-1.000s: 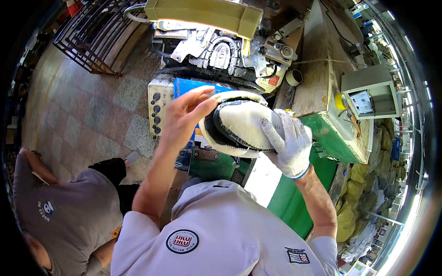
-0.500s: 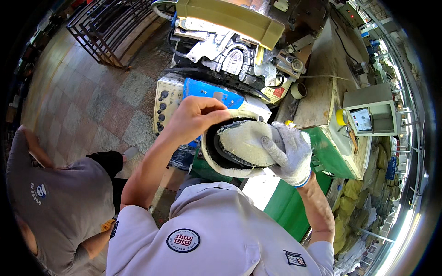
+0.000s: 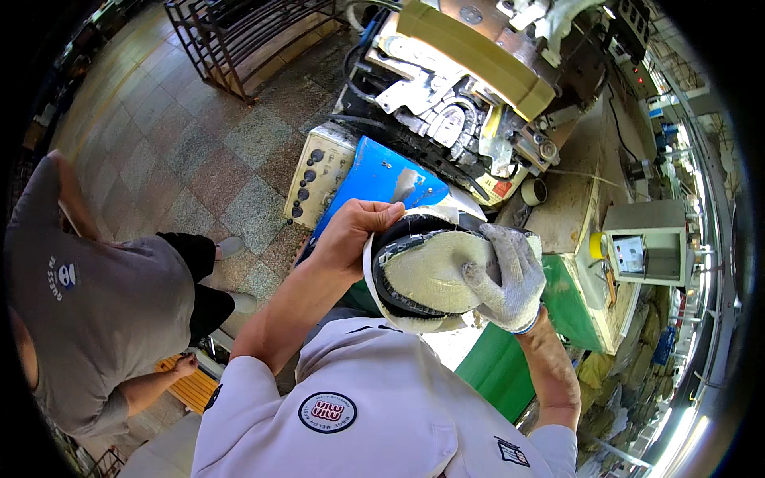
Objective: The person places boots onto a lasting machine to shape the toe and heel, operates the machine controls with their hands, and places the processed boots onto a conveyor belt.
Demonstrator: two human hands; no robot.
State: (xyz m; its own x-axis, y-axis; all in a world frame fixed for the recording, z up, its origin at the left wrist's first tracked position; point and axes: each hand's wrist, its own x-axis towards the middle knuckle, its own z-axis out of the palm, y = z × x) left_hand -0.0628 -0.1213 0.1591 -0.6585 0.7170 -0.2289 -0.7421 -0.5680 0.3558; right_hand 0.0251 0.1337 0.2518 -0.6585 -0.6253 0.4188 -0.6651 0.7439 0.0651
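A shoe upper is held up in front of my chest, its pale rim standing around a dark inside. Within it an off-white sole-shaped piece, edged by a jagged black strip, faces up. Bare, my left hand pinches the upper's rim at the far left between thumb and fingers. My right hand, in a grey-white knitted glove, wraps over the other end of the shoe, its thumb pressed onto the off-white face. What lies under the right palm is hidden.
Just beyond the shoe stands a machine with metal jaws, a tan cover, a blue panel and a knobbed control box. A green-sided bench is at right, with yellow tape. Another person is at left.
The view has swung so the machine sits further right. The shoe has shifted slightly right and down in the picture, and my left hand still pinches its rim. The person at left has brought a forearm into view.
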